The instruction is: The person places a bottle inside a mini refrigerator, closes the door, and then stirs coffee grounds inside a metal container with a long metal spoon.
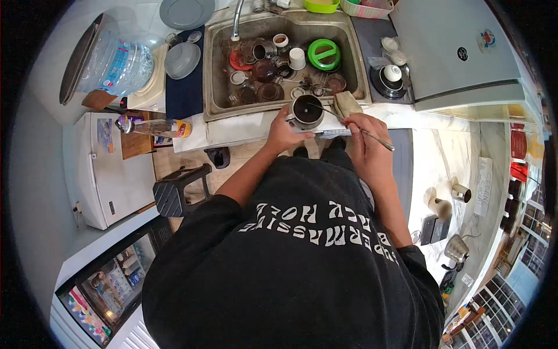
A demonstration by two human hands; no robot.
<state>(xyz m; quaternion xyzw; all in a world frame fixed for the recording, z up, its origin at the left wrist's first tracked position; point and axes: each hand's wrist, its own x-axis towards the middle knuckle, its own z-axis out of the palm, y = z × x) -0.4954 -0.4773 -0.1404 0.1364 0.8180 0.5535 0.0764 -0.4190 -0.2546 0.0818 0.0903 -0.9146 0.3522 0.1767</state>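
Observation:
My left hand (282,134) is wrapped around a metal mug (306,125) at the sink's front edge. Dark contents show inside the mug. In my right hand (369,134) is a long-handled metal spoon (381,141), its far end reaching over the mug's rim into the dark contents. A folded beige cloth or pad (347,103) lies just beyond my right fingers. Behind the mug, the steel sink (212,70) holds several dishes, among them a white cup (297,58), a bright green round lid (324,54) and dark glassware (265,71).
A faucet (237,22) hangs over the sink. Grey bowls (182,60) sit on a dark mat to its left, near a water jug (125,64) and a bottle (157,128). Stacked cups and saucers (390,81) stand right. A black step stool (181,189) is on the floor.

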